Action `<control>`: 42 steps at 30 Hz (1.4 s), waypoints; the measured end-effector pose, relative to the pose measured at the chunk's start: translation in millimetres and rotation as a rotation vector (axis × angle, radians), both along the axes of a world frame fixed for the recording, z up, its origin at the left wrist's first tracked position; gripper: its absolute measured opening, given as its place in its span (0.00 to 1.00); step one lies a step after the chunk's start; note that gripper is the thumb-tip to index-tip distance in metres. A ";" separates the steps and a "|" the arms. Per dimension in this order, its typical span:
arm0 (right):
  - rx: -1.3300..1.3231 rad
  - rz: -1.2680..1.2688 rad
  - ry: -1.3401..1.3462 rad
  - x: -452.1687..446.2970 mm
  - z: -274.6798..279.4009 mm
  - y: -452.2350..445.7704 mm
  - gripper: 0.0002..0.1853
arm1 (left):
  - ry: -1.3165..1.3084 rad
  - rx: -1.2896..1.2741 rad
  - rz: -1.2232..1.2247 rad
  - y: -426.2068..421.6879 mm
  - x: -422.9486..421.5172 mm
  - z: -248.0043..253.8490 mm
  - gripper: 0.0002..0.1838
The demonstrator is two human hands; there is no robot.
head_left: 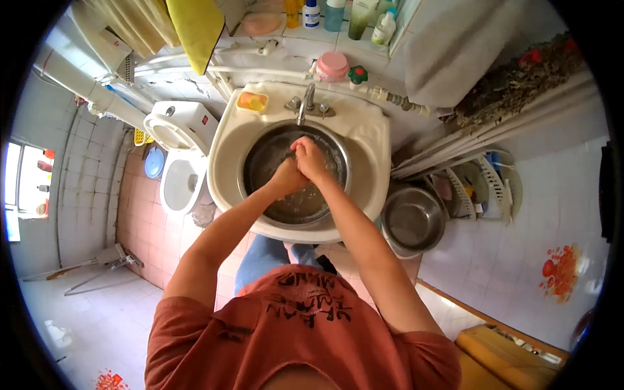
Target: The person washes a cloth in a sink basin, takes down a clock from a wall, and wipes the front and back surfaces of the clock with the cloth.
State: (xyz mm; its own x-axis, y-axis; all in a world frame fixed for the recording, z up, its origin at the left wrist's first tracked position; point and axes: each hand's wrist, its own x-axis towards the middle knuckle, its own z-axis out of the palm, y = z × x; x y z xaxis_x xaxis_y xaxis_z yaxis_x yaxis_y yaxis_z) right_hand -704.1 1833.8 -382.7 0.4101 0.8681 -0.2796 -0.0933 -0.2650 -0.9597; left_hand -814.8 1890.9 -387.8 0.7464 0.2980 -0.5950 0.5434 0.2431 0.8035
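My left hand (288, 178) and my right hand (309, 158) are pressed together, fingers curled in, above a round metal basin (246, 170). Whatever lies between the palms, if anything, is hidden. Cloudy water with some bubbles (305, 207) fills the basin, which sits inside the white sink (367, 153). Just beyond my hands is the chrome faucet (307, 101), its spout over the basin's far edge. A yellow and orange soap dish (252, 102) rests on the sink's back left corner.
A toilet (182, 179) with its lid raised stands left of the sink. Another metal basin (414, 220) is at the right, near a rack (484, 185). Several bottles (335, 14) line the shelf above, and a grey towel (448, 55) hangs at the upper right.
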 end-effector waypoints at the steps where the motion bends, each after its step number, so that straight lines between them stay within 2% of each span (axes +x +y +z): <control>1: 0.030 -0.219 -0.248 -6.6 -19.0 5.3 0.08 | -0.085 0.474 0.008 -3.4 -2.5 -10.8 0.22; 2: 0.061 -0.440 -0.499 -11.0 -30.2 10.9 0.09 | -0.176 0.950 0.014 -5.5 -2.1 -14.0 0.24; 3: -0.006 -0.542 -0.435 -15.8 -30.6 14.0 0.09 | 0.006 0.915 0.005 -8.5 0.6 -2.0 0.27; 4: -0.003 -0.553 -0.436 -19.7 -29.7 14.8 0.09 | -0.001 0.920 -0.003 -11.3 -3.2 13.6 0.27; 6: -0.038 -0.761 -0.364 -21.3 -18.2 16.5 0.10 | -0.063 1.164 -0.133 -12.7 -6.2 44.1 0.28; 7: -0.031 -0.781 -0.371 -18.5 -8.1 15.2 0.10 | -0.082 1.171 -0.144 -10.8 -6.4 53.9 0.28; 9: 0.021 -0.518 -0.200 -8.7 20.2 7.1 0.11 | -0.117 1.155 -0.230 -0.2 -8.2 69.7 0.22; 10: 0.051 -0.277 0.204 1.4 42.4 -1.4 0.14 | -0.137 1.160 -0.238 12.5 -6.6 77.5 0.22; 12: 0.157 -0.120 0.107 14.4 75.3 -15.6 0.20 | -0.063 0.212 -0.294 38.5 -2.4 94.2 0.15; 13: 0.161 -0.136 0.093 13.0 91.6 -24.5 0.20 | -0.070 -0.029 -0.241 37.3 -9.4 123.9 0.10; 14: 0.322 -0.070 -0.300 9.0 108.0 -35.8 0.26 | -0.086 -0.025 -0.264 41.4 -13.7 127.1 0.10; 15: 0.468 -0.007 -0.706 6.9 120.9 -48.1 0.33 | -0.089 -0.198 -0.200 49.3 -17.1 129.7 0.10; 16: 0.503 0.111 -0.933 0.8 126.3 -55.1 0.44 | -0.087 -0.372 -0.158 55.8 -15.5 131.0 0.11; 17: 0.500 0.171 -0.965 -14.9 146.2 -62.4 0.42 | -0.226 -0.502 -0.047 57.6 -15.3 118.6 0.13; 18: 0.559 0.151 -1.038 -23.9 141.9 -63.0 0.42 | -0.354 -0.644 0.043 60.4 -16.2 98.1 0.15; 19: 0.543 0.140 -1.202 -25.1 132.7 -59.4 0.45 | -0.383 -0.724 -0.052 75.0 -21.0 78.4 0.20; 20: 0.539 0.242 -1.261 -23.5 128.5 -52.9 0.38 | -0.460 -0.744 -0.199 77.6 -24.5 76.9 0.21; 21: 0.698 0.166 -1.323 -25.6 113.9 -43.5 0.30 | -0.397 -0.812 -0.204 90.9 -27.8 64.8 0.26; 22: 0.614 0.125 -1.463 -33.5 118.9 -52.0 0.28 | -0.411 -0.751 -0.182 75.6 -31.5 85.3 0.25; 23: 0.561 0.179 -1.456 -38.0 123.8 -56.4 0.28 | -0.257 -0.530 -0.382 77.2 -40.0 111.8 0.19; 24: 0.409 0.158 -1.457 -49.7 133.6 -67.4 0.22 | -0.375 -0.641 -0.575 78.7 -35.4 108.0 0.14; 26: 0.217 0.085 -1.537 -68.0 142.1 -74.4 0.17 | -0.114 -0.560 -0.789 69.0 -31.1 142.9 0.13; 27: 0.184 0.049 -1.559 -72.5 135.7 -72.8 0.17 | -0.117 -0.555 -0.839 65.4 -25.2 141.5 0.13; 29: -0.054 -0.010 -1.576 -71.9 121.8 -63.3 0.15 | 0.097 -0.289 -0.854 65.2 -12.9 138.5 0.13; 30: -0.069 -0.022 -1.581 -68.1 110.4 -56.5 0.15 | 0.094 -0.288 -0.873 65.1 -8.6 133.0 0.13; 32: -0.048 -0.173 -1.484 -66.1 89.2 -51.1 0.17 | 0.034 0.160 -0.813 58.9 -6.6 121.3 0.12; 33: -0.119 -0.240 -1.461 -72.6 87.9 -49.7 0.14 | -0.023 0.417 -0.782 47.6 -10.3 123.1 0.12; 34: -0.129 -0.246 -1.459 -73.7 79.4 -46.6 0.14 | -0.024 0.413 -0.792 45.8 -9.6 112.0 0.12; 36: -0.233 -0.360 -1.289 -69.3 60.3 -38.3 0.13 | -0.718 0.604 -0.755 45.4 -2.1 74.0 0.19; 37: -0.260 -0.452 -1.259 -71.0 56.7 -34.1 0.11 | -0.721 0.601 -0.764 46.0 0.7 64.7 0.19; 38: -0.264 -0.459 -1.257 -71.0 51.6 -33.4 0.11 | -0.648 0.989 -0.763 48.6 3.4 55.6 0.24; 39: -0.333 -0.457 -1.145 -76.7 59.4 -36.2 0.12 | -0.553 1.375 -0.741 51.2 2.8 50.6 0.28; 40: -0.399 -0.447 -1.035 -83.4 68.9 -39.0 0.12 | -0.551 1.373 -0.740 46.2 -4.0 51.2 0.28; 41: -0.400 -0.441 -1.038 -89.5 79.2 -42.0 0.12 | -0.523 1.432 -0.676 37.1 -11.7 50.8 0.30; 42: -0.486 -0.347 -0.994 -92.6 90.0 -44.8 0.12 | -0.499 1.491 -0.607 29.8 -15.6 53.7 0.32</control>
State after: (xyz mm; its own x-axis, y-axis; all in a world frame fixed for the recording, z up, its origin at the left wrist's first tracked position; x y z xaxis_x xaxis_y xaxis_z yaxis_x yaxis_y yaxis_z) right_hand -796.7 1788.9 -292.6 0.8309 0.5557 0.0261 0.5049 -0.7336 -0.4548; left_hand -830.4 1920.7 -334.1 0.9714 -0.0377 0.2344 -0.0939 -0.9678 0.2336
